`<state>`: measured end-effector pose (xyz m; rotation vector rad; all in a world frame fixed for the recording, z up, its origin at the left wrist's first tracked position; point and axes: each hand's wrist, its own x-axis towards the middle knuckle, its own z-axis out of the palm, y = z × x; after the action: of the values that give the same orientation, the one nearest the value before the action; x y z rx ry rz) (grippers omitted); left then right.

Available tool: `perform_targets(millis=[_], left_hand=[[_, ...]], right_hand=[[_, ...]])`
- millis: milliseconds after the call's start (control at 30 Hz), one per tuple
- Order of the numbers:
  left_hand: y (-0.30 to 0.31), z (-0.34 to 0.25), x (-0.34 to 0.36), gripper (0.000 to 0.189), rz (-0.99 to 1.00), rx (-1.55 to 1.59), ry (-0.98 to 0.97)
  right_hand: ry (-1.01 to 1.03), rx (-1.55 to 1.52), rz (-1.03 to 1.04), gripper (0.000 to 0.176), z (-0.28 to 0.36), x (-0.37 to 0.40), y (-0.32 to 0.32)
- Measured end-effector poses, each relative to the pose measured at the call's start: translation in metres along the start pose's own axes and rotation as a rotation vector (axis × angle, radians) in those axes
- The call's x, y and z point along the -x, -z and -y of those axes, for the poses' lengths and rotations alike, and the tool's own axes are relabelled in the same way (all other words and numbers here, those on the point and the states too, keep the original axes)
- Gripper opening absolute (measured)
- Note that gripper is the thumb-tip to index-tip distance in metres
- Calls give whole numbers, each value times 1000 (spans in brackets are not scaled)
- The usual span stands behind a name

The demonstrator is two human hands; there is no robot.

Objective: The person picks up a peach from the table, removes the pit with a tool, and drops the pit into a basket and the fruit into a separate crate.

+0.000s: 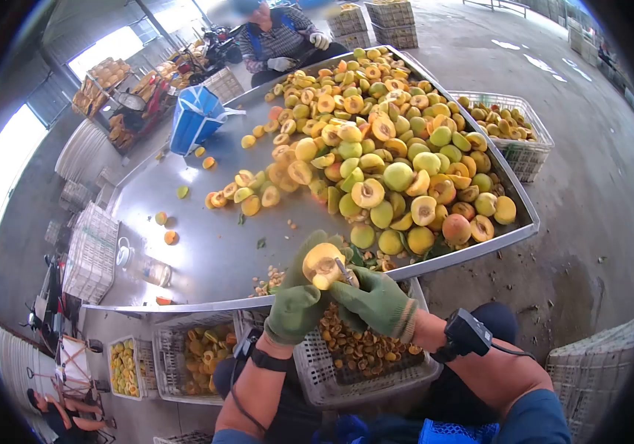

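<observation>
My left hand (293,309), in a green glove, is closed around a yellow peach half (321,260) just over the table's near edge. My right hand (377,302), gloved the same way, grips a small metal pitting tool (343,271) whose tip is against the cut face of the fruit. Its exact shape is hidden by the fingers. Below both hands stands a plastic crate (318,377) with brown pits and scraps in it. Beyond them, a large heap of whole and halved peaches (398,176) covers the right part of the metal table (220,255).
A blue bag (197,118) and a clear plastic jar (155,272) stand on the table. Crates of fruit (172,370) sit at the lower left, and another crate (528,152) is beyond the right edge. Across the table sits a person (280,41) in white gloves.
</observation>
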<state>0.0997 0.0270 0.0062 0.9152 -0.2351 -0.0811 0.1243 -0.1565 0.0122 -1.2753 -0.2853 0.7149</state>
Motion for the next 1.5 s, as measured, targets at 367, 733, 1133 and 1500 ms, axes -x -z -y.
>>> perform_targets(millis=[367, 733, 1133, 1500], left_hand=[[13, 29, 15, 54, -238, -697, -58], [-11, 44, 30, 35, -425, -753, -157], [-13, 50, 38, 35, -461, -741, -93], [-15, 55, 43, 33, -426, -679, -229]], right_hand=[[191, 510, -128, 25, -46, -5, -4], [66, 535, -114, 22, -59, 2, -17], [44, 609, -24, 23, -48, 10, -10], [-405, 378, 198, 28, 10, 20, 0]])
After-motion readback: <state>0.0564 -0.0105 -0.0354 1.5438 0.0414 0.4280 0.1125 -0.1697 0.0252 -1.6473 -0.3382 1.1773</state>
